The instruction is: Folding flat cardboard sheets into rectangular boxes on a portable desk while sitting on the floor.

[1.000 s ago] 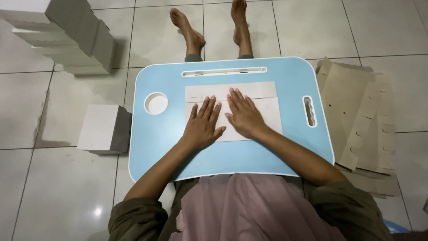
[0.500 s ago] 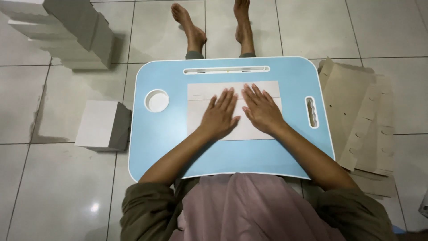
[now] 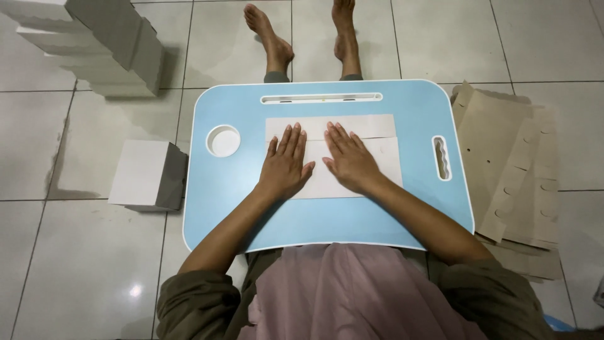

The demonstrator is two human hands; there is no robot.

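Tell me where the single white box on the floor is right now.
The white box sits on the tiled floor at the left of the head view, beside the blue lap table's left edge.

I see olive-green sleeves pushed up above the elbows, a pale pink garment over my lap, bare forearms, and bare feet at the far side.

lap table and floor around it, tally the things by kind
blue lap table: 1
folded card sheet under left hand and right hand: 1
white box, alone: 1
stack of white boxes: 1
pile of flat brown card: 1
total: 5
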